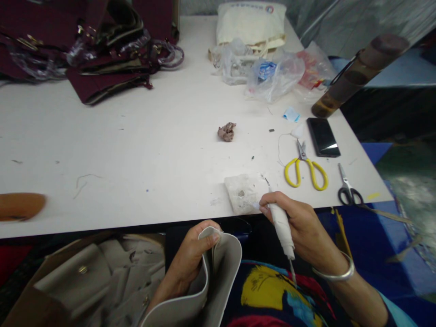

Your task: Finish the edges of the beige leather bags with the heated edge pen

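Note:
My left hand (195, 252) is closed on the top edge of a pale grey leather-like bag piece (225, 268), whose panels curve apart over my lap. My right hand (299, 227) grips a slim hand tool (281, 227) wrapped in white, with a thin dark tip pointing up over the table edge and a narrow rod or cord at its lower end. Beside the tip and my right fingertips lies a crumpled whitish pad (240, 193) with a dark smudge on it. Both hands are at the table's near edge.
Yellow-handled scissors (303, 165), black-handled scissors (347, 188), a phone (323, 136) and a bottle (357, 77) are to the right. A brown crumpled lump (226, 131) lies mid-table. Maroon bags (102, 81) are far left; a box (51, 290) of grey pieces stands below.

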`<state>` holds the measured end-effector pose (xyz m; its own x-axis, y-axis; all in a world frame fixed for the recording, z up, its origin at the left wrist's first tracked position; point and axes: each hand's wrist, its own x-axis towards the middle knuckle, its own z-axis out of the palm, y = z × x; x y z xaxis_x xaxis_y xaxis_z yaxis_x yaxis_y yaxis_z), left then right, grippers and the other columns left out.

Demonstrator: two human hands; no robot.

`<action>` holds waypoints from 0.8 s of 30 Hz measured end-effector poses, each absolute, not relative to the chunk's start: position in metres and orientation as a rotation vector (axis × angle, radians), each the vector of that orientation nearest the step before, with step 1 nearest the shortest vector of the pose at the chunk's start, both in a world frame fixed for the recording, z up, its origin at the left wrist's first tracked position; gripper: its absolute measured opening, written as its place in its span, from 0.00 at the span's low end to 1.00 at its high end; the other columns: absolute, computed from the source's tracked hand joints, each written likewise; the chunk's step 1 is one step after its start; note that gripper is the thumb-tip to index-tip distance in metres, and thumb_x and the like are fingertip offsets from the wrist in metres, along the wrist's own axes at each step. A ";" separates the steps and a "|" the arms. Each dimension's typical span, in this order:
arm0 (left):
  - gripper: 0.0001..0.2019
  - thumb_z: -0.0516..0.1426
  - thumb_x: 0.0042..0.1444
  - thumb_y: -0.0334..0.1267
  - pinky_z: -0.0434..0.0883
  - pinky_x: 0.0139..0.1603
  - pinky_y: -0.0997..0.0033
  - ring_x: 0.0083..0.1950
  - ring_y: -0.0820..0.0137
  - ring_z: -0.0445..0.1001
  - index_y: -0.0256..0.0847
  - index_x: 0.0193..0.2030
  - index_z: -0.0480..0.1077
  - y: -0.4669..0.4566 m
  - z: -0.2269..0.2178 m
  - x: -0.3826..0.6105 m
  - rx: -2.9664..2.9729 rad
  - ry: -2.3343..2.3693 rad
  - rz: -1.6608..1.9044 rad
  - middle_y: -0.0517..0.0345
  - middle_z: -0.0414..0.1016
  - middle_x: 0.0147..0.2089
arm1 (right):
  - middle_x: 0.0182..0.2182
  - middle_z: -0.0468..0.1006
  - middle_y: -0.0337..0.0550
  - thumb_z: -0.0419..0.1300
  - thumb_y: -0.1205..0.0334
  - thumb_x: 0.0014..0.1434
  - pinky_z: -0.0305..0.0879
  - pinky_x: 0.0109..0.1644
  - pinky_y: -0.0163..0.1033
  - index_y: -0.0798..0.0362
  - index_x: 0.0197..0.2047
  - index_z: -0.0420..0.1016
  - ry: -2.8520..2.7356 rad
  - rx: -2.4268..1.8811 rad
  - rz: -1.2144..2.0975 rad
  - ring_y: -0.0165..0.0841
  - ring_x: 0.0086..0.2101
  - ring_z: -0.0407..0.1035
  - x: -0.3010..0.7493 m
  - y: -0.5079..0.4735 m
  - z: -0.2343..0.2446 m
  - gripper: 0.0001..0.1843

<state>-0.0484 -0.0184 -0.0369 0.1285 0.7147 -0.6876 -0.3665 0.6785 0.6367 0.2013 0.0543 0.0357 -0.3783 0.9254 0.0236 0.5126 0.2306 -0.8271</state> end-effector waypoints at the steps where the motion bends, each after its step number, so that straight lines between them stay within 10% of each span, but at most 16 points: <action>1: 0.16 0.73 0.43 0.48 0.62 0.29 0.68 0.28 0.69 0.64 0.42 0.31 0.75 -0.018 -0.037 -0.049 0.347 1.205 0.809 0.58 0.70 0.27 | 0.31 0.76 0.36 0.59 0.63 0.71 0.64 0.35 0.33 0.49 0.44 0.74 -1.982 -1.315 1.034 0.29 0.29 0.69 0.201 0.054 0.035 0.03; 18: 0.16 0.73 0.43 0.47 0.64 0.28 0.70 0.28 0.70 0.65 0.41 0.31 0.75 -0.017 -0.038 -0.048 0.360 1.211 0.812 0.58 0.70 0.26 | 0.25 0.71 0.34 0.62 0.54 0.71 0.64 0.30 0.34 0.48 0.48 0.74 -1.718 -1.330 1.220 0.30 0.25 0.66 0.218 0.060 0.008 0.08; 24: 0.20 0.74 0.42 0.49 0.64 0.29 0.74 0.27 0.74 0.66 0.40 0.33 0.74 -0.020 -0.044 -0.047 0.368 1.227 0.804 0.61 0.71 0.27 | 0.37 0.76 0.40 0.64 0.51 0.69 0.69 0.40 0.37 0.48 0.48 0.75 -1.686 -1.276 1.066 0.34 0.35 0.70 0.223 0.098 -0.033 0.11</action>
<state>-0.0471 -0.0196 -0.0435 0.1140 0.7164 -0.6884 -0.3446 0.6784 0.6489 0.2233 0.0978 -0.0335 -0.2176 0.9726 0.0815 0.3435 0.1545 -0.9263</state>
